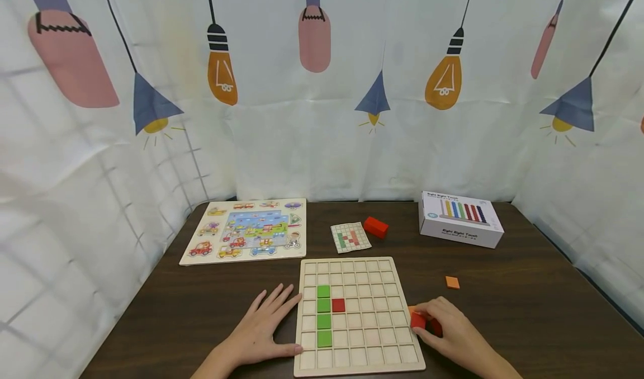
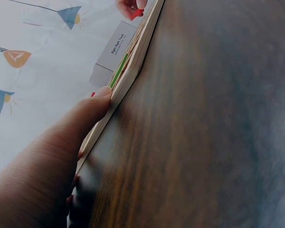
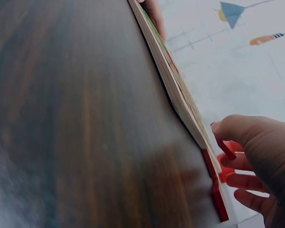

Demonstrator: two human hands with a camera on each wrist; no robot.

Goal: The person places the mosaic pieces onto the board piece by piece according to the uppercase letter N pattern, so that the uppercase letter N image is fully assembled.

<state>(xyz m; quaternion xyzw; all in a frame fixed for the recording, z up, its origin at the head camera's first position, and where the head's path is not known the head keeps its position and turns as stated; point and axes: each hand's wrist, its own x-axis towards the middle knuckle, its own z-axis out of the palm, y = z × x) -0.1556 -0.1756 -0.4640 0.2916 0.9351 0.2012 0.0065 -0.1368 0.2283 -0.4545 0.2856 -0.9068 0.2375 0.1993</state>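
A pale wooden grid board (image 1: 359,312) lies in front of me, with green square tiles (image 1: 324,321) in one column and a single red square (image 1: 339,305) beside that column. My left hand (image 1: 264,328) is spread flat along the board's left side, its thumb (image 2: 102,92) resting on the rim. At the right edge, my right hand (image 1: 450,328) pinches a red tile (image 3: 226,148) between thumb and fingers. More red pieces (image 3: 220,199) lie on the table under that hand, partly hidden by it. An orange tile edge (image 1: 411,308) peeks out there too.
Behind the board lie a small printed pattern card (image 1: 350,237) and a red block (image 1: 376,227). A vehicle picture puzzle (image 1: 201,233) is at back left, a white box (image 1: 460,222) at back right. One orange square (image 1: 452,282) lies right of the board.
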